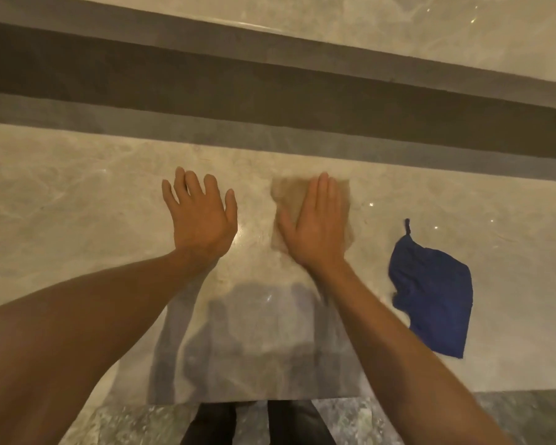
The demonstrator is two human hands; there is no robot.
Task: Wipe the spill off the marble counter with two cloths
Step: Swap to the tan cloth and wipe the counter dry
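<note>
We are pressing our right hand (315,229), fingers together and flat, onto a tan cloth (308,203) on the marble worktop (77,203), our left hand (199,216) is resting beside it spread and empty, and a blue cloth (434,297) is lying crumpled to the right.

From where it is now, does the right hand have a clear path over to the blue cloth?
Probably yes. The right hand lies flat on the tan cloth, and the blue cloth lies apart to its right on bare marble counter, with nothing between them.
</note>
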